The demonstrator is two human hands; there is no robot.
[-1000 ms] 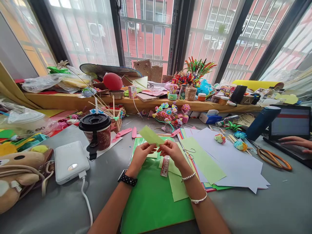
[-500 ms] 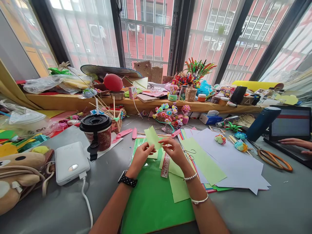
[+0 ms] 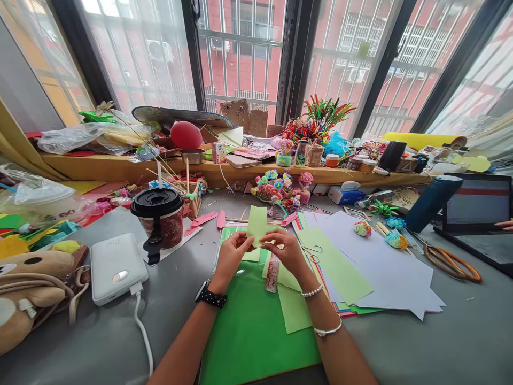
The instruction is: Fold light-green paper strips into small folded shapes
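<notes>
A small light green piece of paper [image 3: 257, 220] stands upright between my two hands. My left hand [image 3: 233, 253] pinches its lower left part between thumb and fingers. At the lower right edge, my right hand [image 3: 284, 251] grips the same paper with its fingertips. Below the hands lies a green folder or mat [image 3: 256, 326]. Partly under my right hand and forearm are larger light green sheets [image 3: 294, 307] and a short patterned ruler [image 3: 272, 275]. A small pair of scissors [image 3: 313, 251] rests just right of my right hand.
White sheets [image 3: 385, 267] lie over coloured paper at right, near orange-handled scissors [image 3: 452, 262]. A lidded cup [image 3: 158, 214] and a white power bank [image 3: 118, 267] stand at left. Crocheted flowers [image 3: 274, 187] sit behind. Another person's fingers [image 3: 504, 225] show beside a laptop [image 3: 479, 203].
The small green paper has turned from tilted to upright, and my right fingers have closed on its lower edge. The other person's hand has drawn back from the laptop keyboard toward the right.
</notes>
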